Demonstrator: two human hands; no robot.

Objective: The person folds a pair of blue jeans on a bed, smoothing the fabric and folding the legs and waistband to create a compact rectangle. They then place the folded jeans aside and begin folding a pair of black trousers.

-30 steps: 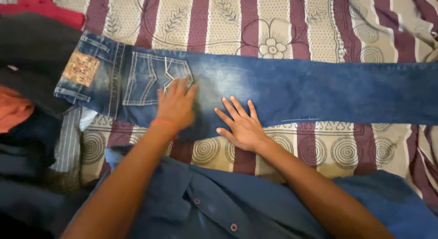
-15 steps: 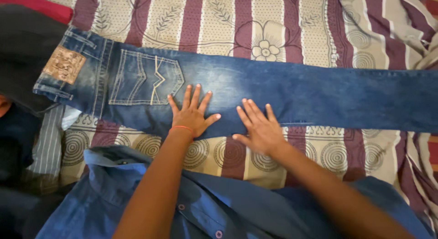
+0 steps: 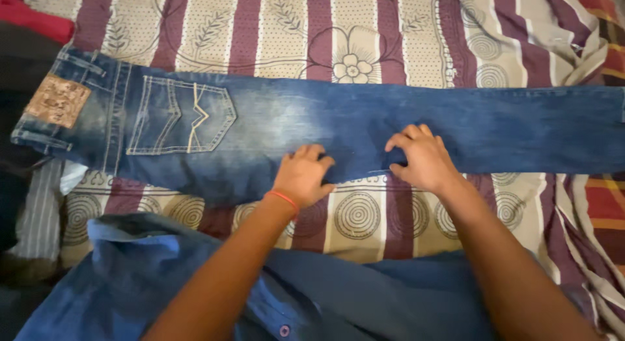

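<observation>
A pair of blue jeans (image 3: 312, 129), folded lengthwise so one leg is lying over the other, is stretching straight across a bed covered by a maroon-and-cream striped bedsheet (image 3: 364, 48); its long axis is running side to side, with the waistband, a tan patch (image 3: 57, 101) and a stitched back pocket (image 3: 182, 116) at the left end and the leg running off toward the right. Both hands are working at the near edge of the jeans, close to the middle of their length. The left hand (image 3: 303, 177), wearing an orange wrist band (image 3: 281, 199), is curling its fingers over that near edge, its grip seemingly gathering the denim, though whether it has actually pinched the fabric is something I cannot tell. The right hand (image 3: 422, 157) is sitting just to the right of it, slightly further onto the jeans, fingers bent and pressing down rather than lying flat; its grip is likewise not clearly closed on anything. The left hand is the nearer one to the waistband, the right hand to the leg end. Nearer than the jeans, a blue buttoned shirt (image 3: 312, 295) is lying crumpled under both forearms, and dark clothes (image 3: 19, 61) are piling up beyond the waistband.
</observation>
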